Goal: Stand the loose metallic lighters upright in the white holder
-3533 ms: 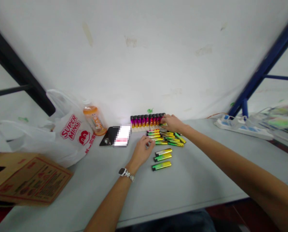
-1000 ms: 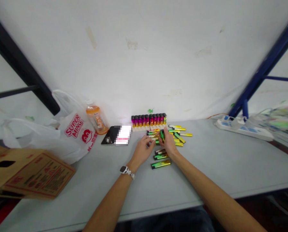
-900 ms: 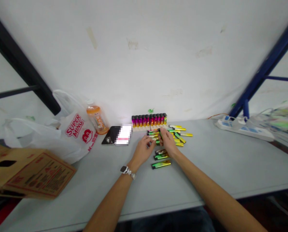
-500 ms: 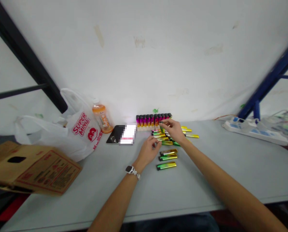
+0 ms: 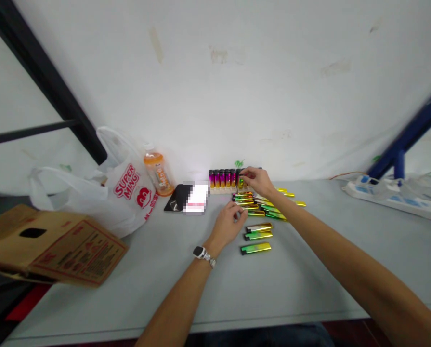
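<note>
A row of pink-and-orange lighters stands upright in a pale tray against the wall. My right hand reaches to the row's right end, its fingers pinched on a green-yellow lighter held upright there. Several green-and-yellow lighters lie loose on the grey table in front of the tray, three more lying a little nearer. My left hand, a watch on its wrist, rests curled on the table beside the loose pile, fingertips at the lighters; what it holds, if anything, is hidden.
A black phone lies left of the tray, an orange bottle and a white plastic bag further left. A cardboard box sits at the table's left. A white power strip lies at the far right by a blue frame.
My right hand picked a green-yellow lighter from the loose pile and carried it up to the right end of the standing row. My left hand stayed by the pile. The view shifted left.
</note>
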Tool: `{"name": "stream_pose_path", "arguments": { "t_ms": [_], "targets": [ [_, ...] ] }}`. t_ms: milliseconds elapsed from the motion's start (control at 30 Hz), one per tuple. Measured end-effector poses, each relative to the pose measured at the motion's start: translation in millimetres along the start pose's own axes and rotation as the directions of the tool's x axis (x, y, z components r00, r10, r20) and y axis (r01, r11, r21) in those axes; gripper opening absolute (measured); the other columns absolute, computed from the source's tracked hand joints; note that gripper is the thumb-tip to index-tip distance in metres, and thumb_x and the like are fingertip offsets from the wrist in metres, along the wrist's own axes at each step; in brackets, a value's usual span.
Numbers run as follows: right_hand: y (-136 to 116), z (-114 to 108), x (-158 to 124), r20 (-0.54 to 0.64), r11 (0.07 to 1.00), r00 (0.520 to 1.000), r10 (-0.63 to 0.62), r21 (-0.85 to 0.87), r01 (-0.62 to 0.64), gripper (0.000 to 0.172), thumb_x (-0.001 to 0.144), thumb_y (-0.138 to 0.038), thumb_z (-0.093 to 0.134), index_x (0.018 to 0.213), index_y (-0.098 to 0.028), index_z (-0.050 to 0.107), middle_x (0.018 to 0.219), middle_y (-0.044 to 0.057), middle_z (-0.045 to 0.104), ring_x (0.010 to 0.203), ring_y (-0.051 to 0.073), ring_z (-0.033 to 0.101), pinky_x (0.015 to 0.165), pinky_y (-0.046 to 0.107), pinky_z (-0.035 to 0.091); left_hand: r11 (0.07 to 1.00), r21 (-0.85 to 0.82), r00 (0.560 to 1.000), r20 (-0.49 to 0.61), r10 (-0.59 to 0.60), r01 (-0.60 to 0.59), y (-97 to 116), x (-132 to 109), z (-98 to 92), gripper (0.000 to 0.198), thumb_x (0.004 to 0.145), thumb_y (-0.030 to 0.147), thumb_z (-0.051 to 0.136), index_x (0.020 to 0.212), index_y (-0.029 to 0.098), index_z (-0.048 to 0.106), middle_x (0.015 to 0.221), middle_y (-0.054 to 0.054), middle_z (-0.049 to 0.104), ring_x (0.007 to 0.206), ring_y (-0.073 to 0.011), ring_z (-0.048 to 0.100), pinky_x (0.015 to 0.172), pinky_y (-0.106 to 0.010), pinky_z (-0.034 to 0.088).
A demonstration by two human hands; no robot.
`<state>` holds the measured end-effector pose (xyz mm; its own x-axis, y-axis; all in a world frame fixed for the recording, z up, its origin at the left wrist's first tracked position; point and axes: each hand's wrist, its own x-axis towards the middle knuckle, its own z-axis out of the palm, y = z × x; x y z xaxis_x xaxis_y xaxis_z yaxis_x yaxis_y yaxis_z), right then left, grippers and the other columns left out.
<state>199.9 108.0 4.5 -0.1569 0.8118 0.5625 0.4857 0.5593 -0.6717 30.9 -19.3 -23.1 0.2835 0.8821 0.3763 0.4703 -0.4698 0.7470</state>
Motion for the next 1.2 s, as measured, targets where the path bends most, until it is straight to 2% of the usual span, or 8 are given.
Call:
{"name": "stream_pose_path", "arguments": {
  "t_ms": [200, 300, 433, 567, 667, 833, 1033, 1200],
  "targets": [
    [-1, -6, 8, 0.135, 0.997, 0.991, 0.010, -0.072, 0.000, 0.014, 0.079, -0.020, 0.064, 0.088, -0.016, 0.075, 0.080, 0.004, 0.071, 0.070, 0.016, 0.062, 0.073, 0.029, 0.049, 0.999, 0.043, 0.999, -0.029, -0.021, 0.023, -4, 1, -1.0, 0.026, 0.092, 0.034, 0.051, 0.076, 0.017, 0.063, 0.087, -0.001, 0.058, 0.068, -0.0106, 0.053, 0.068, -0.025, 0.042],
    [0, -7, 7, 0.114, 0.970, 0.992, -0.059, -0.230, 0.084, 0.018, 0.082, -0.020, 0.063, 0.093, -0.016, 0.077, 0.090, 0.008, 0.064, 0.079, 0.018, 0.061, 0.079, 0.031, 0.048, 0.992, 0.107, 0.994, -0.087, -0.061, 0.070, -8, 2, -3.6, 0.024, 0.091, 0.032, 0.052, 0.077, 0.018, 0.065, 0.085, -0.001, 0.058, 0.069, -0.0115, 0.054, 0.068, -0.026, 0.042],
    [-3, -5, -5, 0.120, 0.907, 0.988, -0.096, -0.399, 0.137, 0.028, 0.089, -0.024, 0.055, 0.110, -0.018, 0.073, 0.097, 0.009, 0.054, 0.086, 0.019, 0.058, 0.084, 0.033, 0.047, 0.975, 0.167, 0.980, -0.161, -0.121, 0.147, -10, 4, -7.3, 0.023, 0.090, 0.028, 0.051, 0.075, 0.018, 0.065, 0.081, -0.001, 0.058, 0.068, -0.0125, 0.054, 0.071, -0.027, 0.042],
    [-11, -5, -26, 0.118, 0.899, 0.989, -0.088, -0.418, 0.130, 0.041, 0.088, -0.019, 0.052, 0.128, -0.017, 0.060, 0.105, 0.009, 0.050, 0.091, 0.020, 0.056, 0.089, 0.033, 0.046, 0.965, 0.186, 0.974, -0.172, -0.150, 0.182, -11, 4, -8.2, 0.018, 0.089, 0.025, 0.051, 0.077, 0.018, 0.064, 0.082, -0.002, 0.059, 0.068, -0.0129, 0.055, 0.073, -0.027, 0.043],
    [-21, -11, -45, 0.201, 0.905, 0.976, -0.080, -0.397, 0.156, 0.032, 0.081, -0.015, 0.055, 0.111, -0.014, 0.063, 0.101, 0.009, 0.051, 0.092, 0.020, 0.055, 0.087, 0.032, 0.045, 0.962, 0.201, 0.975, -0.160, -0.154, 0.185, -11, 4, -7.4, 0.016, 0.088, 0.022, 0.051, 0.079, 0.018, 0.063, 0.082, -0.002, 0.060, 0.069, -0.0132, 0.055, 0.073, -0.027, 0.043],
    [-42, -27, -68, 0.496, 0.851, 0.868, -0.021, -0.446, 0.276, 0.018, 0.069, -0.021, 0.065, 0.087, -0.017, 0.068, 0.090, 0.008, 0.056, 0.091, 0.024, 0.054, 0.083, 0.032, 0.042, 0.952, 0.270, 0.984, -0.138, -0.112, 0.147, -11, 3, -5.9, 0.015, 0.087, 0.022, 0.053, 0.077, 0.017, 0.063, 0.082, -0.004, 0.060, 0.075, -0.0157, 0.057, 0.076, -0.029, 0.043],
    [-50, -29, -72, 0.558, 0.784, 0.827, 0.076, -0.545, 0.296, 0.025, 0.066, -0.029, 0.072, 0.088, -0.019, 0.075, 0.091, 0.011, 0.060, 0.094, 0.028, 0.052, 0.087, 0.036, 0.039, 0.949, 0.279, 0.983, -0.145, -0.112, 0.149, -9, 3, -5.8, 0.016, 0.087, 0.025, 0.054, 0.078, 0.017, 0.064, 0.082, -0.004, 0.062, 0.076, -0.0159, 0.057, 0.074, -0.028, 0.044],
    [-48, -27, -69, 0.541, 0.789, 0.840, 0.051, -0.538, 0.298, 0.017, 0.075, -0.031, 0.070, 0.082, -0.016, 0.072, 0.090, 0.012, 0.062, 0.093, 0.027, 0.053, 0.082, 0.034, 0.039, 0.952, 0.268, 0.982, -0.156, -0.106, 0.145, -10, 3, -5.5, 0.017, 0.088, 0.028, 0.054, 0.079, 0.018, 0.064, 0.082, -0.004, 0.062, 0.076, -0.0163, 0.057, 0.075, -0.029, 0.044]
  ]
}}
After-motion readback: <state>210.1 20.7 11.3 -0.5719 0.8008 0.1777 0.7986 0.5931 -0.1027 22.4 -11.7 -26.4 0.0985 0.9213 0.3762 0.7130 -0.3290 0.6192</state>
